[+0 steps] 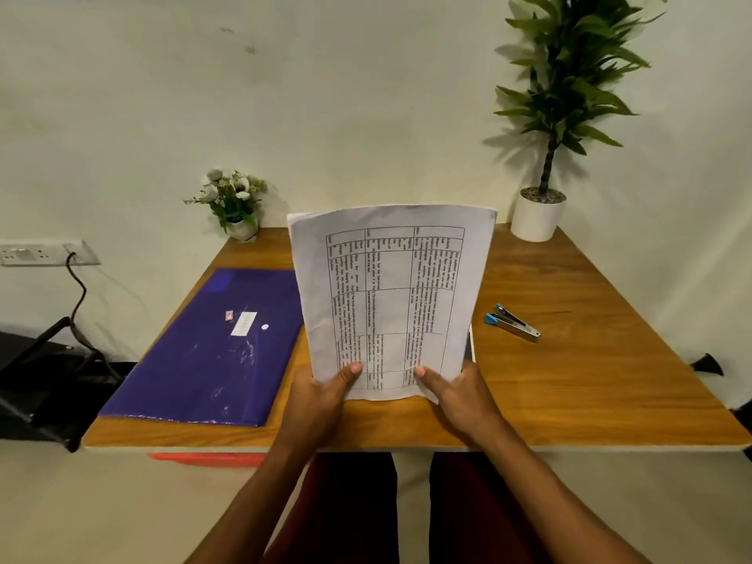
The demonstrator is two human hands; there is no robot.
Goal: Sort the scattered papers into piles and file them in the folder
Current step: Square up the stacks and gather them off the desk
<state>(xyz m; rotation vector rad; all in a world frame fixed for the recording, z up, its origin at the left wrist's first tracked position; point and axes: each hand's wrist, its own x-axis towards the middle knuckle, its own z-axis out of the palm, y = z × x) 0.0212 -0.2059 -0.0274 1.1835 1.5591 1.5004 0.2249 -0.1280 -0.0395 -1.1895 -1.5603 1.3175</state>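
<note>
- The purple folder (211, 348) is lying flat and closed along the left side of the wooden surface (569, 380), reaching almost to its near edge.
- A stapler (512, 322) with blue ends is lying on the right half, well apart from the folder.
- A small flower pot (234, 205) is standing at the far left corner and a tall plant in a white pot (538, 217) at the far right corner.
- Nothing is standing between the papers (390, 295) and the folder; they are just beside each other.
- The papers are being held up over the middle of the surface, near its near edge.
- The left grip (321, 394) is pinching their lower left corner and the right grip (460, 394) their lower right corner, each thumb pressing on the printed front; the other fingers are hiding behind the sheets.
- The long axis of the papers is running up from the grips toward the far edge, and the printed table is turned sideways.
</note>
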